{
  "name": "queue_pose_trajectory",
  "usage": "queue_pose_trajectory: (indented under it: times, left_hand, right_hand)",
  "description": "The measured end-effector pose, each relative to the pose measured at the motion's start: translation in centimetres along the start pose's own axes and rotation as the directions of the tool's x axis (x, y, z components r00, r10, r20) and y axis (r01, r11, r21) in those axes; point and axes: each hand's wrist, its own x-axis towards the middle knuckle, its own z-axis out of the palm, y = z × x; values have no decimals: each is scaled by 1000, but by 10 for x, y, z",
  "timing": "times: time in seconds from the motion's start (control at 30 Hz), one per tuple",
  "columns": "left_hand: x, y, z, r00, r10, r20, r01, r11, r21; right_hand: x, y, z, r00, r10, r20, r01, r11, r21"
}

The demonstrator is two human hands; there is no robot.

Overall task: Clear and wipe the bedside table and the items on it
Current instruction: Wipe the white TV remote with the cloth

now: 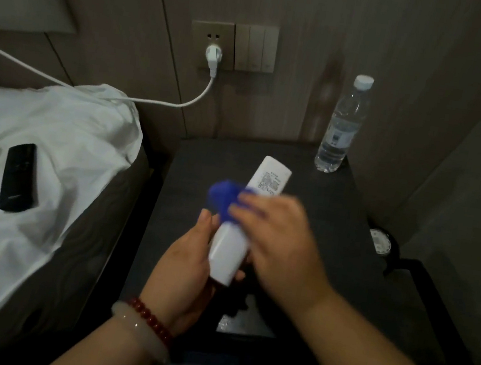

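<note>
L hand (187, 267): we grip white remote (229, 252) at its lower end, above bedside table (335, 226).
R hand (280, 243): blurred, over blue cloth (221, 198) on remote's middle; grip unclear.

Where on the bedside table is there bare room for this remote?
The bedside table is bare along its back edge left of the water bottle and down its right side. The bottle crowds the far right corner; the left hand with the white remote and the right hand with the blue cloth cover the middle.
</note>
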Motion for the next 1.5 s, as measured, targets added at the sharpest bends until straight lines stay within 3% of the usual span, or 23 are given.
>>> queue_pose_trajectory:
  times: [0.1, 0.17, 0.3, 0.43, 0.6, 0.77, 0.83, 0.97, 1.1, 1.27, 1.33, 1.37, 1.43, 1.5]
  left_hand:
    - [-6, 0, 8, 997, -74, 37, 76, 995, -59]
    - [-7, 2, 11, 996, -75, 42, 77, 996, -48]
    - [2, 15, 14, 1000, 6, 19, -6, 1000, -28]
    - [4, 26, 13, 993, -107, -58, 84, 947, -309]
    - [1, 23, 27, 994, -41, -101, 7, 946, -323]
    - [4, 33, 21, 991, -85, -100, 41, 923, -382]
    - [3, 36, 24, 991, -65, -114, 14, 914, -405]
    - [2, 31, 30, 990, -33, -136, -27, 908, -418]
    - [6, 36, 24, 986, -42, -161, -24, 921, -389]
    - [19, 31, 15, 983, 14, -182, -74, 940, -332]
    - [28, 27, 5, 973, 71, -221, -115, 974, -193]
    - [32, 24, -1, 961, 168, -218, -167, 986, 25]
    - [38, 15, -13, 930, 350, -116, -246, 822, 513]
    - [45, 11, -17, 896, 442, 47, -323, 575, 751]
  right_hand:
    - [24, 37, -6, 945, 320, -73, -325, 943, -74]
    - [28, 37, -9, 910, 403, -95, -410, 908, -85]
    - [1, -19, -3, 993, 119, -14, -118, 991, 63]
    - [-23, -49, -14, 997, 44, 66, -56, 981, 184]
    - [9, -17, -16, 976, 210, -55, -206, 976, 67]
    - [-18, -50, -22, 998, 35, 58, -47, 973, 228]
    - [-7, -40, -23, 999, 19, 36, -26, 980, 198]
    - [7, -31, -14, 980, 188, -71, -176, 974, 140]
    - [-17, -54, -13, 991, 133, -18, -123, 950, 286]
    - [-30, -46, -23, 982, 173, 71, -186, 884, 429]
    - [-27, -34, -29, 927, 361, 102, -364, 801, 476]
    - [-22, -24, -33, 871, 483, 92, -465, 748, 474]
    - [-11, 4, -43, 762, 643, 71, -615, 686, 390]
    - [4, 31, -51, 744, 653, 144, -667, 736, 111]
